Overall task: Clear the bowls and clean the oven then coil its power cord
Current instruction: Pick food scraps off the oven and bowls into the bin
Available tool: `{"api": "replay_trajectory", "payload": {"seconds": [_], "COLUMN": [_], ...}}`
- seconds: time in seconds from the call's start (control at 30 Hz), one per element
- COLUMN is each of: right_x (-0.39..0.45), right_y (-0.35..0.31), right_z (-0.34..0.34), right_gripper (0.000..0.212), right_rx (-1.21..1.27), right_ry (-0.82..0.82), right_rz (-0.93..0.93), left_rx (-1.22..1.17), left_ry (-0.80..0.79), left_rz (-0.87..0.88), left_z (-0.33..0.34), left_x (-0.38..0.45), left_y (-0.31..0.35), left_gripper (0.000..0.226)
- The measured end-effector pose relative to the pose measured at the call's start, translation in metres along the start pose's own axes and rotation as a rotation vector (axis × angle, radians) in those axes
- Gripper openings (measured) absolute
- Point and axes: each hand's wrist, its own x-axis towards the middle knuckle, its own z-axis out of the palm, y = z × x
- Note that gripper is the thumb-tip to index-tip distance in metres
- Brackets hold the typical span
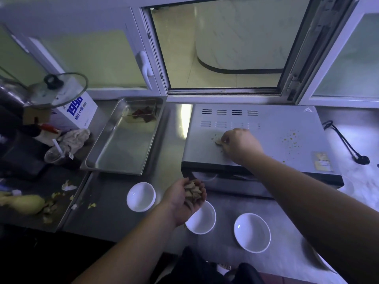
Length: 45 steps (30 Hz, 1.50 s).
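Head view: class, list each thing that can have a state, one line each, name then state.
left hand: cupped, holding food scraps
right hand: pinching a scrap on the oven top
oven: door closed, top crumb-speckled
three white bowls: empty
power cord: loose, uncoiled
window: open
steel tray: nearly empty

The left hand [185, 198] covers part of the middle white bowl [203, 219]. The oven [256, 140] shows only its top — the front face is mostly out of sight. The power cord [346, 143] runs off toward the right edge. The scrap [218, 142] pinched by the right hand [239, 143] is too small to identify.
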Motion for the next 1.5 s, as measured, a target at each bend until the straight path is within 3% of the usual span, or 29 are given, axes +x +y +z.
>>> {"api": "replay_trajectory", "payload": {"seconds": [0.33,0.5,0.73,0.87,1.0,1.13,1.5], "right_x": [-0.010,-0.039,-0.092,-0.112,-0.122,-0.130,-0.147], "right_y": [-0.001,-0.020,-0.041,-0.041,-0.039,-0.037,-0.032], "right_z": [-0.013,-0.024,-0.005,0.012,0.022,0.027,0.036], "right_gripper": [0.022,0.013,0.009,0.018,0.027,0.035,0.023], "right_rx": [0.071,0.218,0.302,0.281,0.266,0.262,0.253], "right_ry": [0.050,0.089,-0.023,-0.083,-0.097,-0.091,-0.112], "right_rz": [-0.018,-0.233,-0.453,-0.478,-0.460,-0.456,-0.502], "left_rx": [0.000,-0.002,0.029,0.153,0.151,0.151,0.111], "left_ry": [-0.022,-0.036,-0.038,0.022,-0.014,-0.023,0.049], "left_rz": [0.000,0.003,0.013,0.057,0.039,0.039,0.022], "left_z": [0.003,0.008,0.015,0.016,0.015,0.014,-0.007], "left_x": [-0.002,0.001,0.003,0.001,-0.007,-0.010,-0.012], "left_y": [0.000,-0.001,-0.006,-0.010,-0.016,-0.022,-0.041], "left_gripper": [0.032,0.030,0.024,0.030,0.041,0.032,0.040]}}
